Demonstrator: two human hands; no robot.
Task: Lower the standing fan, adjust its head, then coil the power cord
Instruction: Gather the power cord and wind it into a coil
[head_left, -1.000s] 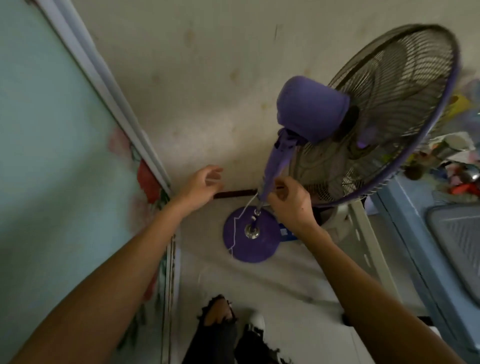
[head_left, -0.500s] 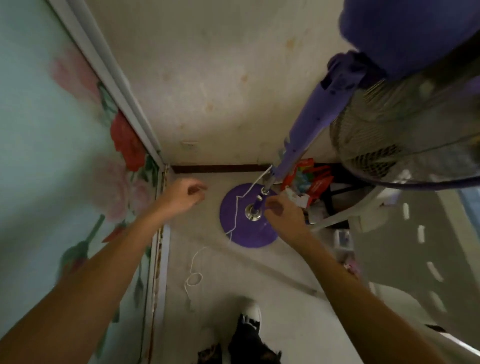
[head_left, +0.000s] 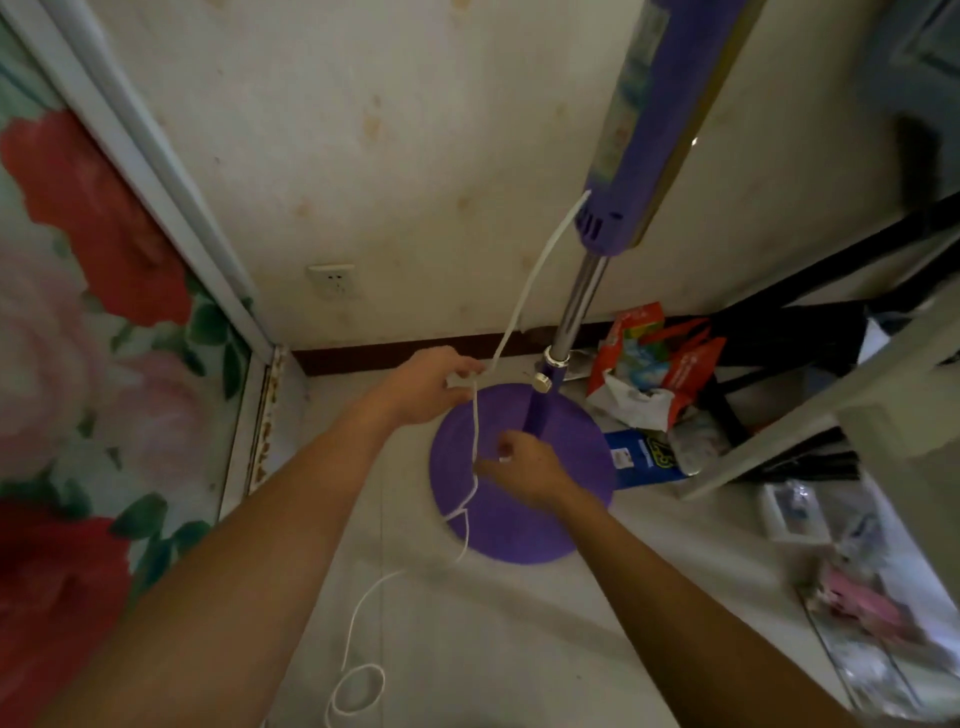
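A purple standing fan rises from a round purple base (head_left: 550, 499) on the floor; its chrome pole (head_left: 579, 301) runs up into the purple upper column (head_left: 654, 109), and the fan head is out of frame. A white power cord (head_left: 524, 291) leaves the column, passes through my left hand (head_left: 426, 387), which is shut on it, then drops to my right hand (head_left: 524, 465), which pinches it over the base. The cord's tail (head_left: 358, 680) trails across the floor in a loose loop. A knob (head_left: 542, 383) sits on the pole collar.
A wall socket (head_left: 332, 278) sits low on the back wall. A floral sliding door (head_left: 104, 322) fills the left side. Red bags and packets (head_left: 654, 358) lie right of the base, beside a white slanted frame (head_left: 810, 415). Clutter lies at the lower right.
The view has dipped lower and closer to the base. My left hand has taken hold of the cord. My right hand left the pole's base and now pinches the cord lower down.
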